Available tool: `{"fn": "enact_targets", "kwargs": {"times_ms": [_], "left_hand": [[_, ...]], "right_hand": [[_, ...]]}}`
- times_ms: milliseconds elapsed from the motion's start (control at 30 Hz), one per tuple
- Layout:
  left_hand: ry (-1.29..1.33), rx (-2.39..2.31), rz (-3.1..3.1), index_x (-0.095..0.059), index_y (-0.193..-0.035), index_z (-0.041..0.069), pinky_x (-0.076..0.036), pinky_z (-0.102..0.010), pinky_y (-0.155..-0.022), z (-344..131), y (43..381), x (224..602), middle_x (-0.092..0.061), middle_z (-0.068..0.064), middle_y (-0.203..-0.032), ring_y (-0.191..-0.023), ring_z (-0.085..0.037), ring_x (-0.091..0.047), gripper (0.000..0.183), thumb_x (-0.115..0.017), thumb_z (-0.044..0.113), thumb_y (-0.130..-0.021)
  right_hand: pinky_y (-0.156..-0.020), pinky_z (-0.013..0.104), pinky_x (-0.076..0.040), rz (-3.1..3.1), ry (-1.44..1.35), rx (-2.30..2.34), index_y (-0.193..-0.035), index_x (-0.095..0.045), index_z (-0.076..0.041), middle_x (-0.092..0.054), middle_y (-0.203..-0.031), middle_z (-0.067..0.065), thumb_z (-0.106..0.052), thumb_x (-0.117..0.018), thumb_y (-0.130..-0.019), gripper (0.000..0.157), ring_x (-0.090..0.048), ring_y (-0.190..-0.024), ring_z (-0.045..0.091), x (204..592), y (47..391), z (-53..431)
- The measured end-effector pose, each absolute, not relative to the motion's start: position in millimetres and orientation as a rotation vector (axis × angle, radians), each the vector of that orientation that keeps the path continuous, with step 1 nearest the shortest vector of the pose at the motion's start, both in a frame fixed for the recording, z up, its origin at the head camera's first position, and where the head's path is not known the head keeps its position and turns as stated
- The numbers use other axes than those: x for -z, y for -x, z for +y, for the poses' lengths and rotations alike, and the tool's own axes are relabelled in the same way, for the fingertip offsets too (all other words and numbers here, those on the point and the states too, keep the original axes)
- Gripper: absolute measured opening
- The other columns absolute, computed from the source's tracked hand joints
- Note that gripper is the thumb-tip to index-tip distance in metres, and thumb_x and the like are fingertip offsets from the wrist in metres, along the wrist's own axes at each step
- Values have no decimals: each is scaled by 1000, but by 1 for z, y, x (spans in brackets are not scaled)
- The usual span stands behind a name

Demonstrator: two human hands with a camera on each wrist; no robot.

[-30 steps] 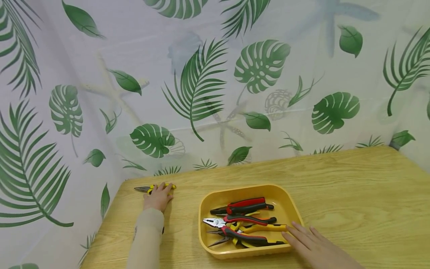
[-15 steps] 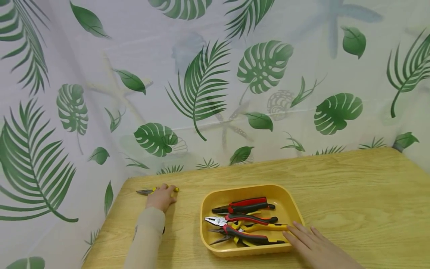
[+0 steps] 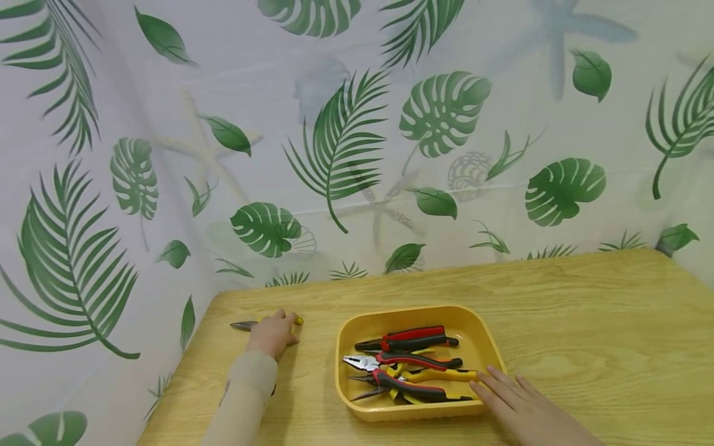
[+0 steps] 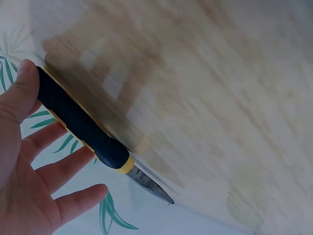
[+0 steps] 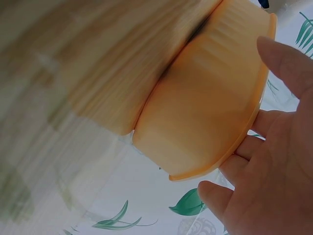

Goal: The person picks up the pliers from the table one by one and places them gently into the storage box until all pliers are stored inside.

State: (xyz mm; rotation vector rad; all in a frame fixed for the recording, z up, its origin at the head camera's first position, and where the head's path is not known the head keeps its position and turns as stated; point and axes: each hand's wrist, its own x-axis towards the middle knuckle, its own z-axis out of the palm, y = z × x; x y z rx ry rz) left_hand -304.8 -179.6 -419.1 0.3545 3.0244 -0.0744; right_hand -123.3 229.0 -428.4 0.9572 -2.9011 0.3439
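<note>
Long-nose pliers [image 3: 243, 325] with yellow-and-dark handles are at the table's far left corner. My left hand [image 3: 271, 335] covers most of their handles. In the left wrist view, the thumb is at the end of the dark handle [image 4: 83, 116] and the fingers lie along its other side, pinching it. My right hand [image 3: 521, 406] has its straight fingers against the right rim of a yellow tray [image 3: 347, 347]. Inside the tray lie several pliers, among them red-and-black combination pliers [image 3: 401, 360] and yellow-handled ones [image 3: 440, 375]. The right wrist view shows the tray's outer wall [image 5: 200, 98].
The wooden table [image 3: 580, 322] extends to the right of the tray and between the tray and my left hand. A white leaf-patterned cloth [image 3: 357, 155] hangs along the back and left side.
The left hand has drawn its spread fingers together and shifted slightly nearer me, the long-nose pliers with it. The right hand stays at the tray rim. The head view has drifted a little.
</note>
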Motion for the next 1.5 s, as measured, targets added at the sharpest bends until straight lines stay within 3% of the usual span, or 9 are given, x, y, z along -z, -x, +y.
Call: {"fn": "enact_targets", "kwargs": {"times_ms": [133,267,633,1000,1500], "left_hand": [[-365,80,3021,-52,-120,12,-45,-48,-63,-180,301,422,-50,-11,-107,-85,-35,-54,46,-63,32,-80],[-391,96,3020,-52,-120,12,-45,-49,-64,-179,297,422,-50,-12,-108,-83,-35,-54,46,-62,33,-80],[-466,217,3038,-53,-116,14,-45,-48,-62,-176,281,423,-51,-7,-99,-75,-30,-54,44,-62,37,-79],[-514,243,3058,-53,-117,14,-40,-55,-75,-174,263,423,-53,-9,-107,-85,-34,-53,48,-61,40,-77],[-602,304,3113,-57,-113,17,-40,-51,-70,-171,233,422,-54,-5,-98,-75,-30,-51,47,-59,47,-77]], "right_hand": [[-92,13,18,-2748,-1019,-262,-132,-38,-4,-44,-128,16,-57,-47,-82,74,19,-123,-4,432,124,230],[-95,16,16,-2591,-1063,-160,-133,-35,-6,-48,-123,18,-51,-53,-82,71,17,-127,1,436,127,230],[-97,19,15,-2512,-1097,-121,-142,-17,-13,-49,-120,19,-49,-58,-79,83,15,-129,6,440,131,230],[-96,17,15,-2541,-1096,-137,-135,-30,-6,-47,-123,19,-48,-60,-78,77,16,-128,4,438,132,228],[-95,16,15,-2566,-1107,-167,-136,-30,-5,-46,-124,19,-48,-60,-78,78,16,-127,3,437,129,227]]}}
